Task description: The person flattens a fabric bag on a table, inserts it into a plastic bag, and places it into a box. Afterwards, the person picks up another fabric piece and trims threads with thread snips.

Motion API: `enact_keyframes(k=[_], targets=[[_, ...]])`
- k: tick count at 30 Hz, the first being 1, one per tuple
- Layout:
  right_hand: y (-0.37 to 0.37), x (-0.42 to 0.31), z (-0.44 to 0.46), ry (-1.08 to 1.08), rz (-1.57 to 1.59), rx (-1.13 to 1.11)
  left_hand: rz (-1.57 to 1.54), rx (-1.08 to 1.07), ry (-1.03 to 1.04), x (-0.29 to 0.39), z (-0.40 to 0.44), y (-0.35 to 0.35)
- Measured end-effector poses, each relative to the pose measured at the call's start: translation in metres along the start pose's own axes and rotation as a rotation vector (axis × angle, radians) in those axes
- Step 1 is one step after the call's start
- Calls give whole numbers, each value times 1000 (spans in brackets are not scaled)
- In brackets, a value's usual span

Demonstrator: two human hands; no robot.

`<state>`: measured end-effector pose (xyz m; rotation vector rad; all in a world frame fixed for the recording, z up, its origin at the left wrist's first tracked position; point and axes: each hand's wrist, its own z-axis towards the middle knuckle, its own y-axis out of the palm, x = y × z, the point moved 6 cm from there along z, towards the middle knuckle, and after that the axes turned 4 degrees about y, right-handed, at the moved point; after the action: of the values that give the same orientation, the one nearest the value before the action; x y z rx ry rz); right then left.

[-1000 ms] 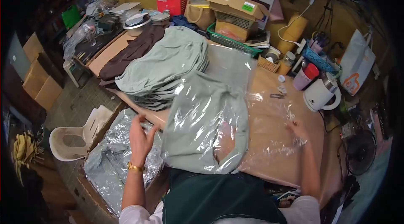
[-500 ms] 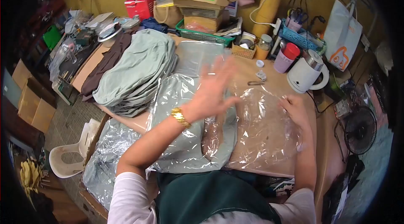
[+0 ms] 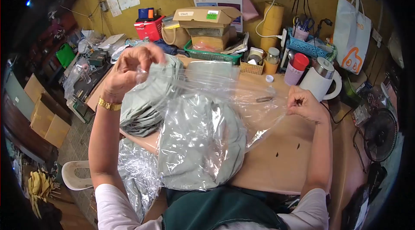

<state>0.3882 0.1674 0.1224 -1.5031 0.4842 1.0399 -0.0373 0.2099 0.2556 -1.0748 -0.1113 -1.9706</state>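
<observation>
My left hand (image 3: 129, 72), with a gold watch at the wrist, is raised at the left and pinches one side of a clear plastic bag (image 3: 255, 111). On the other side my right hand (image 3: 304, 105) pinches the bag's far corner, fingers closed. The film is stretched wide between both hands above the table. Inside its lower part lies a folded pale grey-green garment (image 3: 201, 143), near the front edge. Behind my left forearm sits a pile of similar grey-green garments (image 3: 149, 100).
A stack of flat clear bags (image 3: 212, 69) lies at the back of the brown table (image 3: 276, 174). A white kettle (image 3: 317, 79), a pink cup (image 3: 293, 74) and a green basket (image 3: 214, 56) stand along the back. More film-wrapped garments (image 3: 136, 169) lie at the left front.
My left hand has moved left and up, and from open has closed on the film. The bag's empty end has lifted off the table and is now stretched between both hands.
</observation>
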Motion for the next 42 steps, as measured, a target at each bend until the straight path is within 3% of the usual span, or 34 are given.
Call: enact_keyframes(k=[1, 2, 3, 5, 7, 8, 11, 12, 14, 16, 17, 19, 20, 22, 23, 25, 30, 32, 36, 39, 40, 42], targets=[[3, -5, 1, -162, 157, 106, -87, -31, 13, -4, -5, -4], [10, -7, 5, -169, 161, 110, -177, -65, 28, -6, -8, -7], [5, -18, 5, -354, 337, 246, -90, 35, -36, -4, -11, -1], [-4, -18, 0, -605, 576, 449, 159, -79, -242, 5, -11, 5], [-7, 0, 5, -691, 702, 368, 314, -126, -296, 1, -16, -2], [-8, 5, 5, -777, 828, 275, 202, -49, -261, 0, -17, -6], [-10, 15, 9, -758, 964, 238, -28, 97, -216, -1, -27, -14], [-13, 14, 7, -760, 963, 244, -151, 167, -209, -2, -28, -17], [-17, 17, 9, -500, 830, 317, -98, 70, -296, 12, -17, 1], [-23, 18, 8, -345, 762, 354, 388, 9, -435, 16, -10, 12], [-33, 26, 5, -480, 783, 378, 663, -90, -278, 17, -6, 5], [-41, -11, -3, -766, 746, 317, 821, -86, -263, 20, -4, 1], [-48, -22, -9, -767, 744, 318, 980, -82, -245, 24, -2, -1], [-43, -47, -18, -737, 397, 174, 989, -82, -232, 27, -1, 0], [-42, -56, -21, -570, 176, 257, 1058, -96, -234, 30, -1, 2], [-43, -66, -23, -542, 176, 303, 1127, -109, -234, 31, -1, -1], [-55, -58, -25, -589, 303, 264, 866, -37, -171, 33, -6, -15], [-45, -73, -23, -490, -146, 403, 962, -63, -196, 39, -5, -13], [-39, -58, -20, -407, -149, 499, 850, 27, -108, 43, -9, -17], [-37, -30, -15, -272, 5, 464, 177, 100, 13, 29, -13, -6], [-32, -24, -12, -289, 98, 433, 173, 100, 9, 22, -14, -3], [-28, -16, -8, -302, 191, 402, -264, -11, 149, 23, -16, 6]])
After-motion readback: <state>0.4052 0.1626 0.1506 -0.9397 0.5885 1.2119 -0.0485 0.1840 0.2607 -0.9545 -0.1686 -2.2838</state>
